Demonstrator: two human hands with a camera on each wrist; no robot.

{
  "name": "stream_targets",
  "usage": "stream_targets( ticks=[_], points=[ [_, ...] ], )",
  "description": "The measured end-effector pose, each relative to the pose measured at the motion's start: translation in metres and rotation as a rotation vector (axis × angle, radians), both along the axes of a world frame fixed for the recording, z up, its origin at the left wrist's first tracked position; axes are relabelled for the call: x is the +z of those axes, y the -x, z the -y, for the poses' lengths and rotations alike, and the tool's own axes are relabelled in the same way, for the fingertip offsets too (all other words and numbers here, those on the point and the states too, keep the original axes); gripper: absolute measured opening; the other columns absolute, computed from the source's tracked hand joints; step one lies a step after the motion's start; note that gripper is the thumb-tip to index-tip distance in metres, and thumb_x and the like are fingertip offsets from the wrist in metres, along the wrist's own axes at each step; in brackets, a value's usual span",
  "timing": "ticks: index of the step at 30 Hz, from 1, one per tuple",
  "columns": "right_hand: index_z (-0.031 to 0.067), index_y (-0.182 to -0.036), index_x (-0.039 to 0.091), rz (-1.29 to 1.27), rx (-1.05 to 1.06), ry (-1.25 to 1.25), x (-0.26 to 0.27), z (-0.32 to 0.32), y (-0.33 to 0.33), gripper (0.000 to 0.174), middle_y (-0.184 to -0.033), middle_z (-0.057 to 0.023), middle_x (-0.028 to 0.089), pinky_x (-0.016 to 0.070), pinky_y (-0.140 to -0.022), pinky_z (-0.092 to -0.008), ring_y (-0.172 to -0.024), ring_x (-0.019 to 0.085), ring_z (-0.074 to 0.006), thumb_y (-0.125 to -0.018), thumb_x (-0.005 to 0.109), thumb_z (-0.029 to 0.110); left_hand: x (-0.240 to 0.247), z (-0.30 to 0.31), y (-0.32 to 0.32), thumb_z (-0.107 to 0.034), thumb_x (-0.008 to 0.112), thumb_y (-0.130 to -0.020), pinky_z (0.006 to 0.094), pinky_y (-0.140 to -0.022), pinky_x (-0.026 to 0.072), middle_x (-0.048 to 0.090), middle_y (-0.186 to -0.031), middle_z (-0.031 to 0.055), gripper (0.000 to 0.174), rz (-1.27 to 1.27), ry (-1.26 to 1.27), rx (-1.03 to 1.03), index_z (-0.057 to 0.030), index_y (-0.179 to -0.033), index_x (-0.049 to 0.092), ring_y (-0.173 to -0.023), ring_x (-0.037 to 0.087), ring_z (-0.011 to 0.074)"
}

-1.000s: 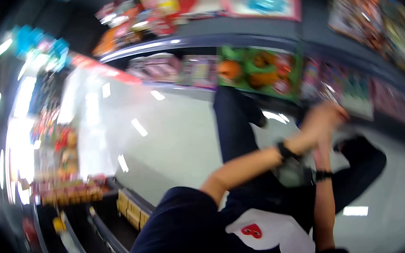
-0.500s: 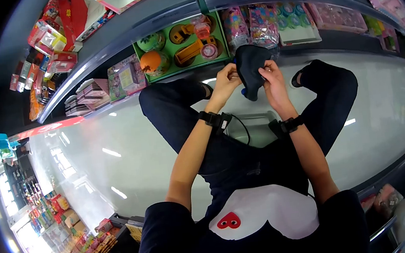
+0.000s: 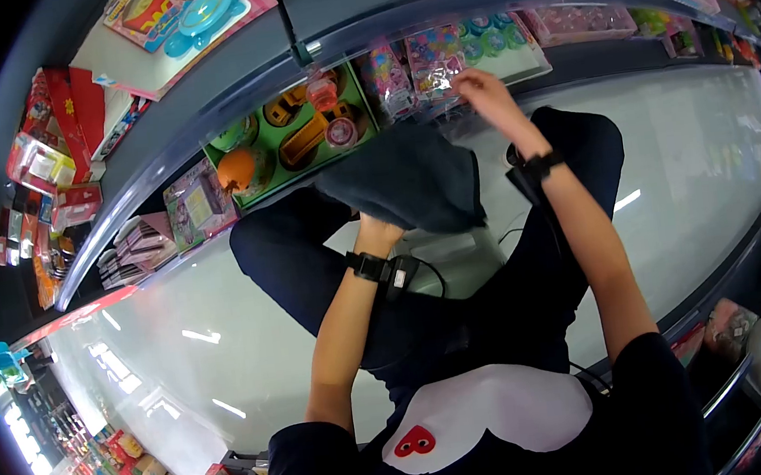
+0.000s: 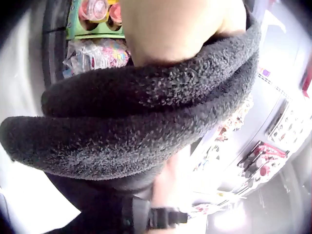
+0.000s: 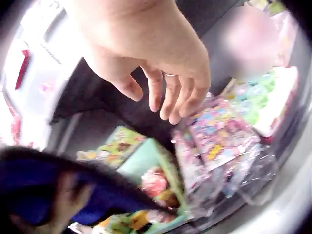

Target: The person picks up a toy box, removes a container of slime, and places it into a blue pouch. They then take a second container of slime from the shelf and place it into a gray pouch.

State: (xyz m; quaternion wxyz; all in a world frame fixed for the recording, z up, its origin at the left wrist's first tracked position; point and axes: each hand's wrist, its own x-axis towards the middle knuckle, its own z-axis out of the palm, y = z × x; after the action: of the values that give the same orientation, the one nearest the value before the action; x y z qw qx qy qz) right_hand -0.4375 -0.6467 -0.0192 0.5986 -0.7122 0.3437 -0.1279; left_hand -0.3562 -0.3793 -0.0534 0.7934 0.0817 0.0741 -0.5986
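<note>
A dark grey, plush cloth [image 3: 411, 179] with a blue inner side hangs spread over my left hand [image 3: 382, 234], in front of the low shelf. In the left wrist view, thick fluffy folds of the cloth [image 4: 126, 141] wrap below the hand, hiding its fingers. The right wrist view shows blurred left fingers [image 5: 73, 195] against the blue side, holding the cloth. My right hand [image 3: 492, 107] is raised apart from it, near the plastic-wrapped packets [image 3: 436, 63] on the shelf. Its fingers hang loosely bent with nothing between them.
A green tray [image 3: 277, 179] with toy vehicles and an orange round toy sits on the lower shelf. Boxed toys [image 3: 195, 20] stand on the shelf above its clear front edge [image 3: 202, 131]. Below my hands is a pale plastic stool [image 3: 457, 262] between my knees.
Half a second ago both hands pinched the bunched dark cloth. Now it is spread out over my left hand, and my right hand has let go and moved up and away.
</note>
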Motion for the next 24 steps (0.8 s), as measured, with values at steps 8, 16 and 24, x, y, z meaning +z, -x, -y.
stream_targets(
  ticks=[8,16,24],
  points=[
    [0.0031,-0.110,0.057,-0.522,-0.067,0.450,-0.138,0.151,-0.031,0.041,-0.108,-0.0222,0.064,0.0508,-0.084,-0.0447,-0.101,0.061,-0.0409,-0.076,0.065,0.026,-0.035,-0.009,0.014,-0.038,0.047,-0.099,0.0436,-0.107,0.0396,0.049,-0.139,0.0087,0.052,-0.008,-0.280,-0.136,-0.0070,-0.140,0.041,-0.124,0.050,0.0276],
    [0.0054,-0.117,0.058,-0.869,0.049,0.609,-0.219,0.181,-0.070,0.048,-0.123,-0.0214,0.058,0.0489,-0.091,-0.0457,-0.113,0.055,-0.0405,-0.079,0.063,0.034,0.012,0.027,-0.012,-0.040,0.045,-0.099,0.0424,-0.107,0.0386,0.047,-0.141,0.0086,0.053,0.297,-0.457,-0.183,-0.0071,-0.141,0.040,-0.124,0.049,0.0273],
    [0.0095,-0.116,0.061,-0.754,-0.008,0.657,-0.222,0.160,-0.042,0.047,-0.126,-0.0195,0.055,0.0499,-0.089,-0.0461,-0.118,0.050,-0.0420,-0.077,0.069,0.035,0.008,0.051,-0.013,-0.041,0.043,-0.100,0.0422,-0.108,0.0371,0.047,-0.141,0.0094,0.053,0.321,-0.491,-0.144,-0.0069,-0.140,0.040,-0.125,0.048,0.0274]
  ],
)
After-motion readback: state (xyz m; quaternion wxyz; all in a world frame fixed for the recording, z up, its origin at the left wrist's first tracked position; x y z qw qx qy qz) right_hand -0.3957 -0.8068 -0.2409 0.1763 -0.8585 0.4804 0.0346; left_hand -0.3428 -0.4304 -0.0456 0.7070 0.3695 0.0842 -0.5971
